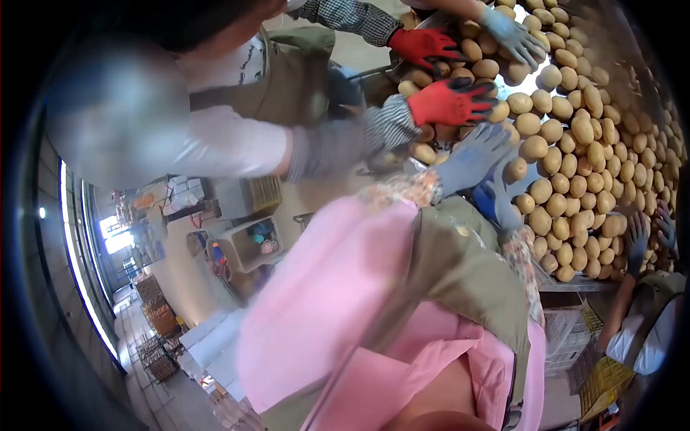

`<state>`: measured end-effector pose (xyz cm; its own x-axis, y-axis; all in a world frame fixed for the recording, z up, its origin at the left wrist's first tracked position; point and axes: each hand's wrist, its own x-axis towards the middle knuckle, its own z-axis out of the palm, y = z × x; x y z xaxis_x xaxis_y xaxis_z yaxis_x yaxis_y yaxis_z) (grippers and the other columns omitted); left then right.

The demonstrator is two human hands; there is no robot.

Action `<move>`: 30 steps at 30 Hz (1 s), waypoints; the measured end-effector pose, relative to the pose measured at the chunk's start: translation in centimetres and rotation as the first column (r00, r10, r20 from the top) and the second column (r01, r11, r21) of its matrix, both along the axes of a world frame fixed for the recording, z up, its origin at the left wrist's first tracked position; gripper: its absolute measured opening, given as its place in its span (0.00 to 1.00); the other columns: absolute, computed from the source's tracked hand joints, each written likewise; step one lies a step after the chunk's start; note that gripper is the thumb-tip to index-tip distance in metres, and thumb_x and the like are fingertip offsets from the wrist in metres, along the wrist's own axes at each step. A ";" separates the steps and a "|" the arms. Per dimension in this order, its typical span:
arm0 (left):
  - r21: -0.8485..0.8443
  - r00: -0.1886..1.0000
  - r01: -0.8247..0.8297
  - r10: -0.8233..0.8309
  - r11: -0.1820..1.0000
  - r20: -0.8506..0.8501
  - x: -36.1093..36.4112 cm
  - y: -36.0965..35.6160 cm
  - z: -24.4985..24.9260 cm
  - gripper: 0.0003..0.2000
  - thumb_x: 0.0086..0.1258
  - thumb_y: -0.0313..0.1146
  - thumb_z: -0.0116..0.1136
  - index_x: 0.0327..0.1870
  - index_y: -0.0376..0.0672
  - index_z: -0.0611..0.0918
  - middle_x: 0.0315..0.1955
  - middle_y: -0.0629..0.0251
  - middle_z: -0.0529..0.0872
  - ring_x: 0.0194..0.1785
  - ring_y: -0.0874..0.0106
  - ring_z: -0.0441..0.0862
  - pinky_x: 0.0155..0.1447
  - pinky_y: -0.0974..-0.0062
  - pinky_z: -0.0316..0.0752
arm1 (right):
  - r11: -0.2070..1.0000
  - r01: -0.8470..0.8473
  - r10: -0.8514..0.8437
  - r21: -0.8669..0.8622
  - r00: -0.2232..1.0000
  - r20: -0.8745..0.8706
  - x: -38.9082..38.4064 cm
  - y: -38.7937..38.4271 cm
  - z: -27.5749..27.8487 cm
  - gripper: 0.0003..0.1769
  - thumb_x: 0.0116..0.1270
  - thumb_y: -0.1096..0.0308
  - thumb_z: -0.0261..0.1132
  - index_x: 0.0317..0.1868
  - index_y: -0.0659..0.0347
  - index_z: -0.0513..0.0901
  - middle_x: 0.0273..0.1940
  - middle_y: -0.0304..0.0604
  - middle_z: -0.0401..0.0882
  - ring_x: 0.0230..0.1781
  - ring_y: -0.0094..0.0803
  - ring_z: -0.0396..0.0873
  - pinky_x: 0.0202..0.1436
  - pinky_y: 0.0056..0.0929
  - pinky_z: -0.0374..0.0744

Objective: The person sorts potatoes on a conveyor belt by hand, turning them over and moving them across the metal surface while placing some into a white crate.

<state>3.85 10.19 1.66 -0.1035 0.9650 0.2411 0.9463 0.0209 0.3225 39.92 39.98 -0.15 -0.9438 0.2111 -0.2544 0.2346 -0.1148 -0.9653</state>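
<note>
My left hand [476, 156], in a grey-blue glove under a floral sleeve, reaches to the near edge of a spread of oval tan-brown kiwifruit [532, 148]. Its fingers are stretched out, with the tips at the fruit. Just right of it is my right hand [503, 205], gloved alike, fingers extended and apart. A single kiwifruit [514, 169] sits right by the fingers of both hands. Blue material [486, 203] shows beside my right palm. The rest of the fruit lies crowded to the right and beyond.
Another person's red gloves [449, 103] work on the fruit at left, with a grey glove [512, 36] beyond. Dark-gloved hands [637, 243] belong to a person at far right. Yellow crates [605, 388] stand below there. Stacked crates [159, 316] line the floor at left.
</note>
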 end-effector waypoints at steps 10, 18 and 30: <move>-0.284 0.986 -0.024 0.069 0.959 0.149 -3.2 0.4 -3.7 0.24 0.70 0.47 0.52 0.65 0.51 0.73 0.67 0.47 0.68 0.69 0.42 0.63 0.73 0.45 0.53 | 0.948 -0.241 0.231 0.207 0.970 0.072 -21.6 -20.0 2.1 0.20 0.69 0.60 0.55 0.54 0.63 0.80 0.58 0.51 0.78 0.59 0.45 0.75 0.62 0.35 0.72; -0.377 0.983 -0.186 0.174 0.907 -0.065 -3.3 -12.0 -5.3 0.29 0.67 0.34 0.52 0.71 0.41 0.66 0.72 0.48 0.62 0.76 0.50 0.55 0.77 0.54 0.51 | 0.584 -0.206 -0.040 0.785 0.959 0.282 -13.6 -19.8 1.6 0.20 0.69 0.60 0.58 0.60 0.46 0.80 0.67 0.48 0.70 0.72 0.53 0.61 0.75 0.51 0.52; 0.051 0.962 -0.069 0.054 0.996 0.266 -1.2 5.1 -2.0 0.20 0.72 0.37 0.51 0.64 0.45 0.74 0.61 0.47 0.73 0.62 0.46 0.70 0.67 0.53 0.66 | 0.994 -0.100 0.095 0.047 0.991 0.099 -23.0 -23.6 -8.7 0.19 0.66 0.64 0.62 0.56 0.61 0.78 0.54 0.55 0.79 0.54 0.43 0.77 0.61 0.37 0.72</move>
